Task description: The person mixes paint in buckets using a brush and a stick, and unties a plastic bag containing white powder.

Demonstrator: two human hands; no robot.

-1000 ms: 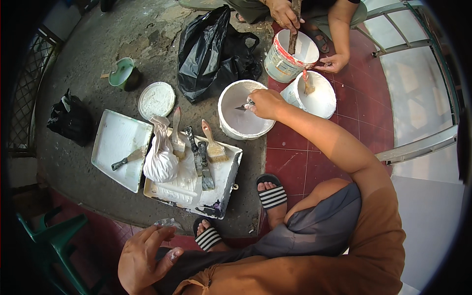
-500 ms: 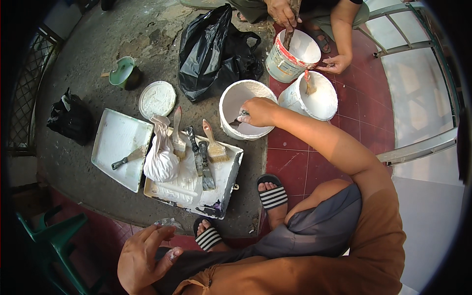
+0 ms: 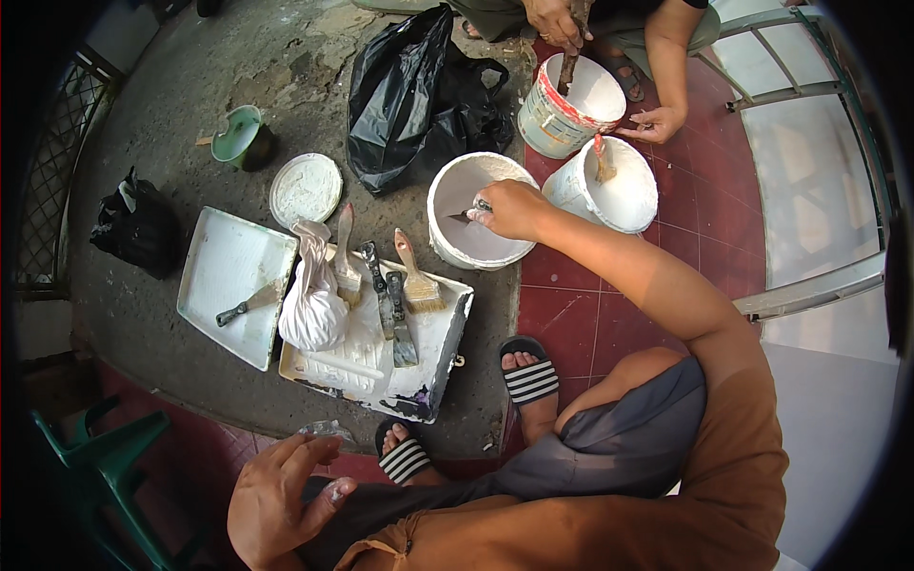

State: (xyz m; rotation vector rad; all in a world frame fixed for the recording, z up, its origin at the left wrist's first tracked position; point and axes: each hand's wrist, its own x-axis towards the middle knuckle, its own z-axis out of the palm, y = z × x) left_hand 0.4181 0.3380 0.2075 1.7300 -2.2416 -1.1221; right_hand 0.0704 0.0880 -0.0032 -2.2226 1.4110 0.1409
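My right hand [image 3: 506, 208] is closed round the dark handle of a putty knife [image 3: 459, 217]. Its blade reaches inside a white bucket [image 3: 438, 233] whose inner wall is coated with white paste. Down at the lower left my left hand [image 3: 286, 500] hangs over my leg, fingers loosely apart and a white smear on the thumb; it holds nothing. Between the two lies an open paint tray [image 3: 447, 352]. On it are a tied white bag [image 3: 312, 319], brushes [image 3: 419, 285] and scrapers [image 3: 402, 333].
Another person's hand [image 3: 560, 24] grips a stick in a red-rimmed bucket [image 3: 552, 124]. Beside it stands a white bucket [image 3: 571, 186] with a brush. Around lie a black plastic bag [image 3: 390, 114], a round lid [image 3: 305, 190], a second tray [image 3: 205, 295], a green bowl [image 3: 238, 143] and a metal ladder [image 3: 819, 285].
My right hand has shifted slightly up and to the right with the putty knife, inside the bucket. The other person's stick has tilted a little. My left hand stays put.
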